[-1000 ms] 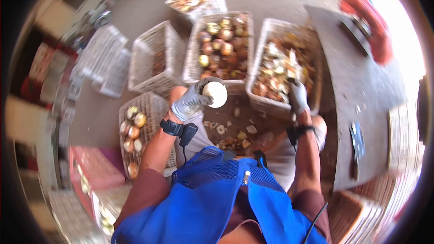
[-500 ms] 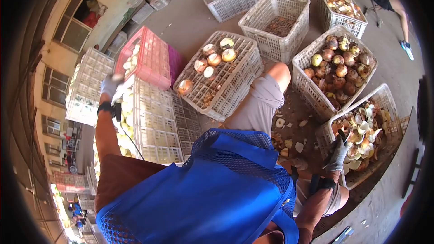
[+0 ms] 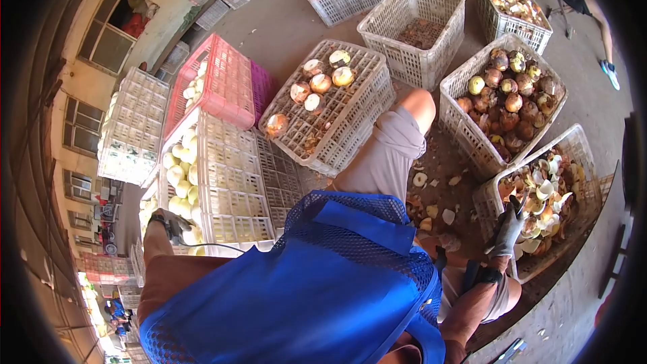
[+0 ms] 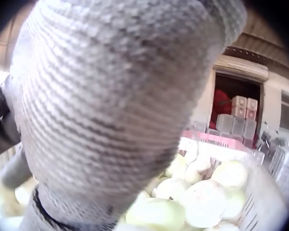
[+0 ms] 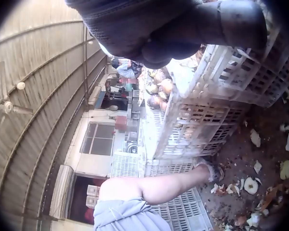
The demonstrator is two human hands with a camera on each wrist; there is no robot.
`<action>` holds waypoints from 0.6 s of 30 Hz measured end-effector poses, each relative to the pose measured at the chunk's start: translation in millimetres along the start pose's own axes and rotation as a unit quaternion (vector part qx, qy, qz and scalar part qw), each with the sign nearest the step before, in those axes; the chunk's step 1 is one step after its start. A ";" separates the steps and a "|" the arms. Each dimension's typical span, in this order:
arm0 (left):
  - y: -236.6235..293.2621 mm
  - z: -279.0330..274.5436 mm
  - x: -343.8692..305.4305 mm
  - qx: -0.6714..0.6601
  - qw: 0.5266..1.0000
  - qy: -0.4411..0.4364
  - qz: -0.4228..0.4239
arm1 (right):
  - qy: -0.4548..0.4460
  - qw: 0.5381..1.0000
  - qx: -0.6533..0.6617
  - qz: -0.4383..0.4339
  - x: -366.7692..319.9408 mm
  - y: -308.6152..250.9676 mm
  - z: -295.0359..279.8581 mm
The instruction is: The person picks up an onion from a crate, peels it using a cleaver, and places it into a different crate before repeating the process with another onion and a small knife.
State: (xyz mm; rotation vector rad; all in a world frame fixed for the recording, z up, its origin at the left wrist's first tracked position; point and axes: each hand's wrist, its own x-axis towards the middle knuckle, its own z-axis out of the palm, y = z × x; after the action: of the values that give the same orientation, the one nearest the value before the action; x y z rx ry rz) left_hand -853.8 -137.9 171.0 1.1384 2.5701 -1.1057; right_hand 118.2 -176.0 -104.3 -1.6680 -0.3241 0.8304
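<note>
My gloved left hand (image 3: pixel 174 224) is at the near end of a white crate (image 3: pixel 232 182) of peeled onions (image 3: pixel 176 174), close above them. The left wrist view shows the back of the glove (image 4: pixel 106 101) large, fingers off to the left side, and pale onions (image 4: pixel 204 202) below right; no onion shows in its grip. My gloved right hand (image 3: pixel 507 230) lies at the near left edge of a crate of peelings (image 3: pixel 539 192). In the right wrist view, that hand (image 5: pixel 149 24) is dark, some fingers bent; whether it holds something is unclear.
Unpeeled onions (image 3: pixel 507 102) fill a crate ahead on the right. Several partly cut onions (image 3: pixel 321 83) lie on an upturned crate (image 3: pixel 344 125). A pink crate (image 3: pixel 222 87) stands at left, a metal table (image 3: pixel 573 303) at right. Scraps (image 3: pixel 448 216) litter the floor.
The view has turned left. My left hand, which held a white onion in front of me, has swung left past the pink crate and down to the peeled onions. My right hand stays by the peelings.
</note>
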 end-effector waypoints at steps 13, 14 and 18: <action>266.7 -209.2 -58.8 -0.214 0.921 0.147 0.292 | 0.027 0.999 0.003 0.045 25.5 43.4 -17.1; 297.9 -206.9 -52.5 -0.223 0.890 0.150 0.367 | 0.018 0.999 0.017 0.044 15.5 31.5 -14.2; 407.6 -172.5 22.6 -0.165 0.891 0.158 0.393 | 0.010 0.997 0.064 0.040 1.3 18.4 -14.6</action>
State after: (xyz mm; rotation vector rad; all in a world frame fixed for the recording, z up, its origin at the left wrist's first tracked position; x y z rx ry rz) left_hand -561.6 173.8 53.3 2.0871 1.9765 -0.2985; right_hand 124.9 -191.1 -121.0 -1.5764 -0.1864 0.8763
